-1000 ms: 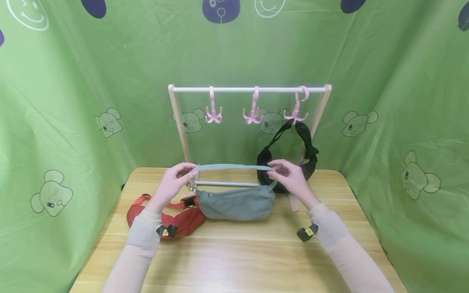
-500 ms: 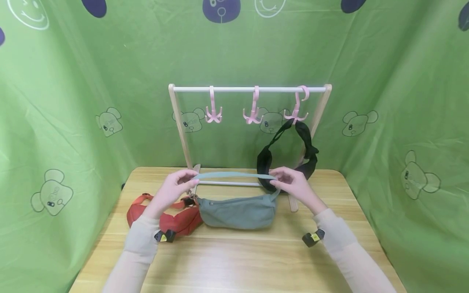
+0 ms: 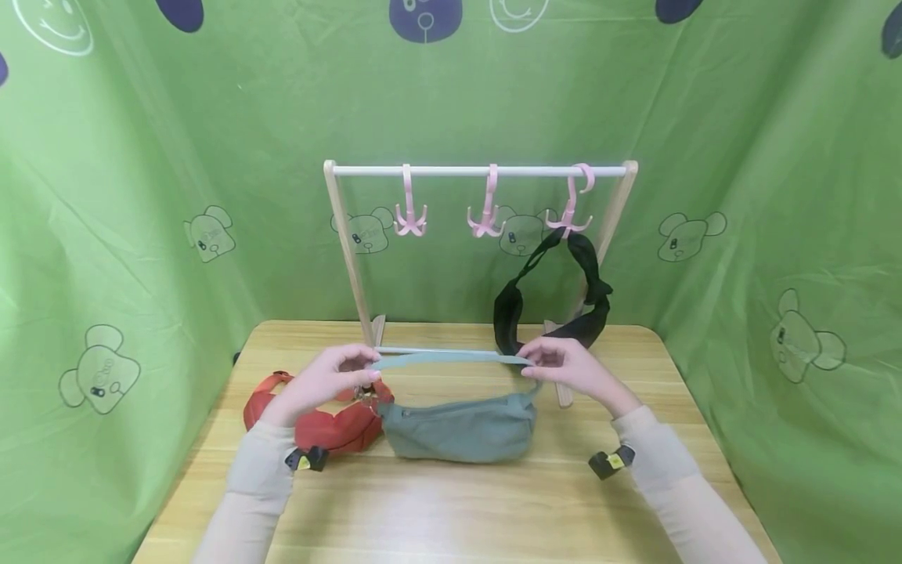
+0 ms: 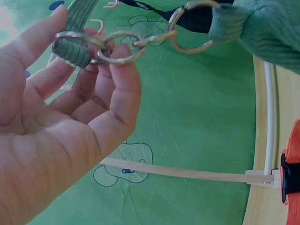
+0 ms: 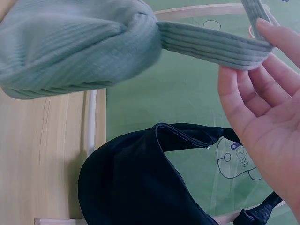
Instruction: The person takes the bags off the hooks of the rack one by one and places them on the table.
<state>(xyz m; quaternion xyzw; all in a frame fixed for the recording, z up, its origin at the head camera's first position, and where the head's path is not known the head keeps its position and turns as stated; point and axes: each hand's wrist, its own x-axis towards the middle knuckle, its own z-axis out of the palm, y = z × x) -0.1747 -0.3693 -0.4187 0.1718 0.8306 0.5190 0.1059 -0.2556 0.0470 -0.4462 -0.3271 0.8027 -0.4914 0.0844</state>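
A grey-green corduroy shoulder bag (image 3: 458,429) hangs by its strap (image 3: 451,358) between both hands, above the table. The left hand (image 3: 330,377) pinches the strap's left end, close to linked metal rings (image 4: 123,47) that join strap to bag in the left wrist view. At the strap's right end, the right hand (image 3: 569,364) holds it between thumb and fingers; the strap bends there in the right wrist view. Behind the right hand, a black bag (image 3: 509,317) hangs from the rightmost pink hook (image 3: 569,211). A red bag (image 3: 338,429) lies on the table, partly hidden by the left hand and wrist.
A rack with wooden side posts (image 3: 347,251) and a white top bar (image 3: 451,171) stands at the back of the wooden table (image 3: 437,517). Two more pink hooks, a left hook (image 3: 410,215) and a middle hook (image 3: 486,215), hang from the bar. Green cloth (image 3: 451,94) surrounds the table.
Both hands have come down and nearer the viewer with the grey-green bag, away from the rack. The black bag still hangs on its hook, and the red bag has stayed on the table.
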